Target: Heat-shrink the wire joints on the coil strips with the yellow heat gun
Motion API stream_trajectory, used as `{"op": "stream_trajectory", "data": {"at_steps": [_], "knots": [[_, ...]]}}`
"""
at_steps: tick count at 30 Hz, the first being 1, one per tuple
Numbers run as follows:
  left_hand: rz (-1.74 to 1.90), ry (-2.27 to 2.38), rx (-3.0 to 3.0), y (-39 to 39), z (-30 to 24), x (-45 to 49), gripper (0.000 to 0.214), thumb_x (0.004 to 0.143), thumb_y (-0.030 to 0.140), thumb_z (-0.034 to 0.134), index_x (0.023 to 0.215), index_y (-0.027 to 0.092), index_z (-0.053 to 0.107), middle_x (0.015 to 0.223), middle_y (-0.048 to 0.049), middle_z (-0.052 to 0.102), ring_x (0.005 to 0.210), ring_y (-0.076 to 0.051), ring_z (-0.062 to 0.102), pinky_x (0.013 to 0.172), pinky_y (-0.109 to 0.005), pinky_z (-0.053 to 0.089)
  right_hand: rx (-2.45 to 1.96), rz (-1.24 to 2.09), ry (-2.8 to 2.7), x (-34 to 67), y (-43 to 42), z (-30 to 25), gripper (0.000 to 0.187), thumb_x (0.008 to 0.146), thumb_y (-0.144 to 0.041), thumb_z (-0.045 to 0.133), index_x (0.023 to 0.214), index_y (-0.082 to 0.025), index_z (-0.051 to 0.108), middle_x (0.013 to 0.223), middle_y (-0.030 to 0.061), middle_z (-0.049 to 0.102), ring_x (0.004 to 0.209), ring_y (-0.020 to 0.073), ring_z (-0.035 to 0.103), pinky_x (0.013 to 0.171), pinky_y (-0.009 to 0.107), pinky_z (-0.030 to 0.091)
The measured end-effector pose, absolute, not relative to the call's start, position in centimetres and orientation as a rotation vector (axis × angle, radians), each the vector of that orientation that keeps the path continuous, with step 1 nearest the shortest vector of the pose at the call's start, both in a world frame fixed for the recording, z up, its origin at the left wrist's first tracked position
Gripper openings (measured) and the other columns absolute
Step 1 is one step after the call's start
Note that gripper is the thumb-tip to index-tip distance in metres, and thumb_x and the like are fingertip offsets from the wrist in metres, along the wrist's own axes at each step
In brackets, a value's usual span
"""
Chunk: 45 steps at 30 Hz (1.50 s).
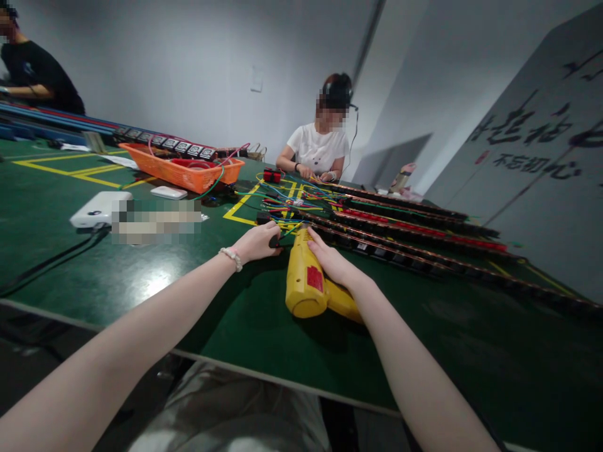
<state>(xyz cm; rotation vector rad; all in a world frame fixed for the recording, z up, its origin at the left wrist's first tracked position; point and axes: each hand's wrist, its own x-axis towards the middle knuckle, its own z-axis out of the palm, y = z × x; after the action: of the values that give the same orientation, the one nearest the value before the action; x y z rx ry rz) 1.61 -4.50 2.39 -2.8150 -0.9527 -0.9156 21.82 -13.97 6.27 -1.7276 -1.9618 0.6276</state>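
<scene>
A yellow heat gun (pixel 304 276) lies on the green table in front of me, its nozzle pointing away and its handle out to the right under my wrist. My right hand (pixel 330 258) is closed against the right side of its barrel, fingers reaching toward the nozzle. Left of the nozzle, my left hand (pixel 259 242) is closed with bent fingers on a small black piece (pixel 274 241); its exact kind is unclear. Green and yellow wires (pixel 292 232) run between that piece and the nozzle area. My left fingertips are partly hidden.
Long black strips with copper-coloured wires (pixel 400 251) stretch to the right. Loose coloured wires (pixel 301 204) lie beyond my hands. An orange basket (pixel 188 176), a white box (pixel 101 210) with a black cable and a flat white case (pixel 168 193) stand left. A co-worker (pixel 320 147) sits opposite.
</scene>
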Motion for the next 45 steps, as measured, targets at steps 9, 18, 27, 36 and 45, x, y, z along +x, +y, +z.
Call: {"op": "stream_trajectory", "data": {"at_steps": [9,18,27,36,45], "knots": [[-0.893,-0.946,-2.825,-4.2,2.2,1.6,0.025,0.069,0.038,0.057,0.082,0.017,0.052,0.084,-0.0036,0.05,0.068,-0.014,0.051,0.059,-0.025,0.04,-1.704,0.57,-1.978,22.4,-14.4,6.6,0.063,0.083,-0.064,0.02,0.138,-0.034,0.013,0.131,0.0038,0.043,0.116,0.0258,0.043,0.097,0.045,0.027],[-0.947,-0.846,-2.889,-4.2,2.4,1.5,0.024,0.069,0.031,0.059,0.086,0.016,0.049,0.089,-0.0052,0.05,0.075,-0.015,0.053,0.063,-0.025,0.042,-1.551,0.769,-2.114,19.9,-15.8,6.7,0.062,0.084,-0.061,0.024,0.139,-0.032,0.012,0.133,0.0028,0.04,0.114,0.0243,0.044,0.098,0.042,0.026],[-0.948,-0.902,-2.887,-4.0,2.5,1.1,0.024,0.068,0.029,0.059,0.086,0.016,0.048,0.09,-0.0063,0.05,0.073,-0.015,0.053,0.062,-0.026,0.042,-1.581,0.787,-2.149,19.1,-16.4,7.0,0.064,0.084,-0.063,0.021,0.139,-0.031,0.011,0.129,0.0036,0.045,0.111,0.0242,0.047,0.096,0.042,0.028],[-0.938,-0.877,-2.873,-4.3,2.4,1.6,0.024,0.069,0.034,0.058,0.083,0.017,0.049,0.085,-0.0046,0.05,0.072,-0.015,0.052,0.062,-0.026,0.041,-1.635,0.63,-2.035,21.0,-15.2,6.9,0.063,0.084,-0.062,0.021,0.139,-0.033,0.01,0.133,0.0028,0.04,0.113,0.0247,0.045,0.096,0.042,0.029],[-0.918,-0.91,-2.88,-4.4,2.6,1.6,0.024,0.069,0.035,0.058,0.081,0.017,0.049,0.084,-0.0038,0.05,0.072,-0.014,0.052,0.062,-0.026,0.04,-1.679,0.563,-2.001,22.4,-15.0,7.1,0.063,0.084,-0.061,0.021,0.139,-0.032,0.011,0.133,0.0044,0.04,0.116,0.0252,0.042,0.097,0.043,0.027]]}}
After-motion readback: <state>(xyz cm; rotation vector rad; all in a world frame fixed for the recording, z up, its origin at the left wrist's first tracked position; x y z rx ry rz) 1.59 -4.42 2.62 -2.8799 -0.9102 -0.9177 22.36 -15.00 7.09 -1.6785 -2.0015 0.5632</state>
